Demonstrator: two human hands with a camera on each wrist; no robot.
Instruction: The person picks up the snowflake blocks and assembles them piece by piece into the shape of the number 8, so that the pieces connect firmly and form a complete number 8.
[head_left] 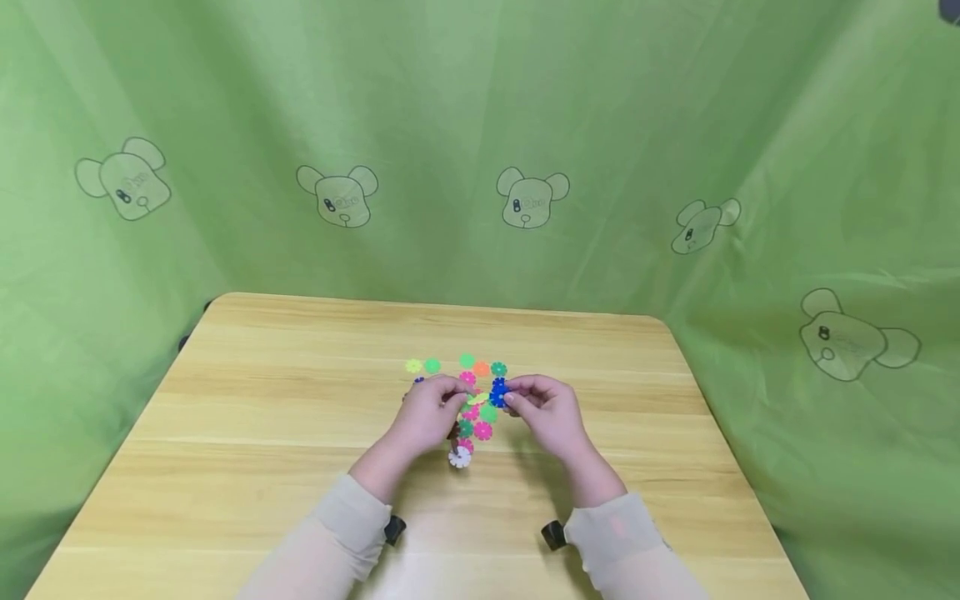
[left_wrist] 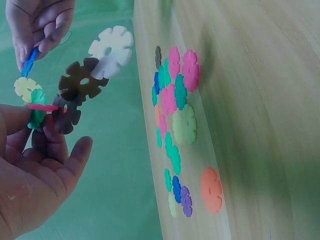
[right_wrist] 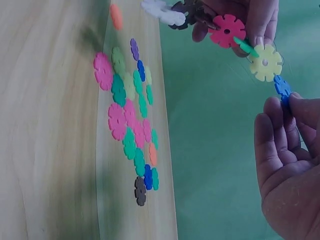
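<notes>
Above the table, both hands hold a chain of slotted, flower-shaped plastic discs. In the left wrist view it runs from a white disc [left_wrist: 109,52] through two brown discs [left_wrist: 83,81], a red one, a green disc [left_wrist: 37,102] and a yellow disc [left_wrist: 27,89] to a blue disc [left_wrist: 29,62]. My left hand [head_left: 431,412] pinches the chain at the green disc between thumb and fingers. My right hand [head_left: 551,412] pinches the blue disc at the far end, its edge meeting the yellow disc in the right wrist view. The red disc [right_wrist: 227,31] shows face-on there.
Loose discs in pink, green, orange, blue and other colours lie spread on the wooden table [head_left: 255,467] beneath and beyond the hands, among them a purple disc [left_wrist: 186,201] and an orange disc [left_wrist: 211,190]. A green curtain [head_left: 435,100] with bear drawings surrounds the table.
</notes>
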